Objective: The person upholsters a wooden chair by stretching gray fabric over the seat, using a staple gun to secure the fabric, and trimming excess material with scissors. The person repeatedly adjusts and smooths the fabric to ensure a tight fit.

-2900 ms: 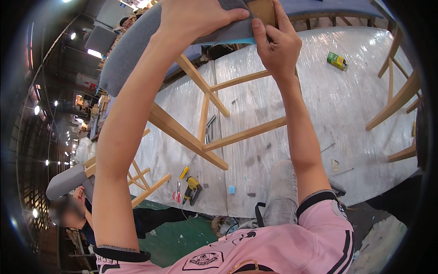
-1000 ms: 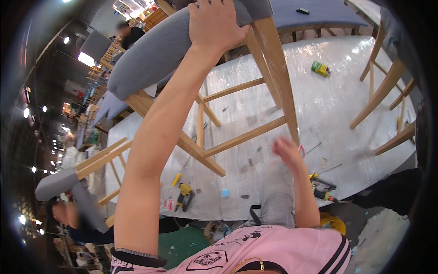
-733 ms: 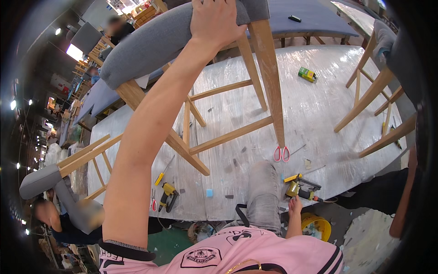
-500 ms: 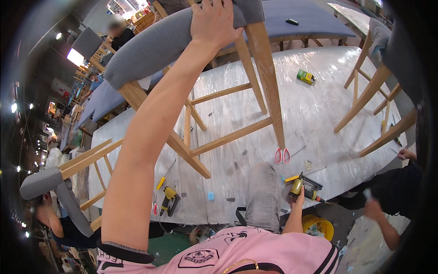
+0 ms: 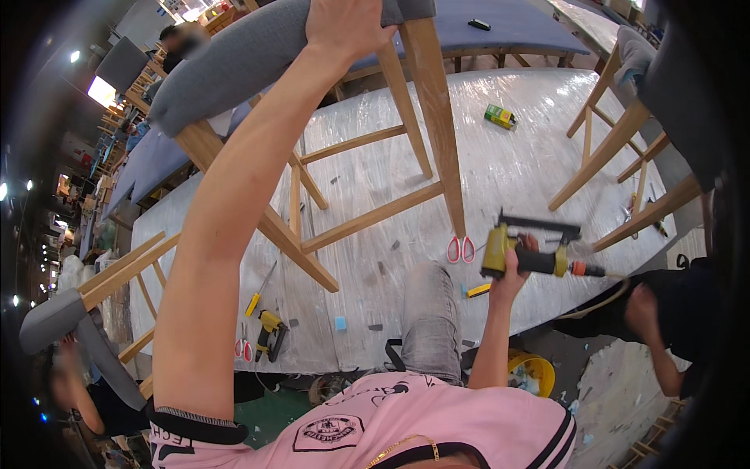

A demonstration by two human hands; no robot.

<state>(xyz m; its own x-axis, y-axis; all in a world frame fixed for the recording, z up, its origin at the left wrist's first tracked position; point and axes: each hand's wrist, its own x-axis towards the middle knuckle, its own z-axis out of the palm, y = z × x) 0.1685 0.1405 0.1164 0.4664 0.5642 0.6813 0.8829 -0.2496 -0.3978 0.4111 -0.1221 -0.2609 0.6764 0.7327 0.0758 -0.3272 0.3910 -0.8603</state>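
Near the top edge my left hand [image 5: 344, 27] grips the grey upholstered part of a wooden chair [image 5: 226, 62], its fingertips cut off by the picture's edge. The chair is tilted, with its legs standing toward me on a plastic-covered table [image 5: 375, 289]. My right hand [image 5: 514, 270] is wrapped around the black handle of an olive-yellow staple gun [image 5: 494, 250], lifted over the table at the right. An air hose runs from its back end. Red-handled scissors [image 5: 461, 249] lie close to the chair's leg, left of the staple gun.
A second staple gun [image 5: 271, 332], a yellow-handled screwdriver [image 5: 254, 303] and more scissors [image 5: 244, 349] lie at the left. A green-yellow box [image 5: 500, 117] lies farther back. Other chairs stand at both sides, with co-workers beside them. A yellow bucket [image 5: 544, 377] stands below the table edge.
My right hand has raised the staple gun from near the table's front edge, up and away from me. My left hand keeps its hold on the chair. The view has shifted slightly.
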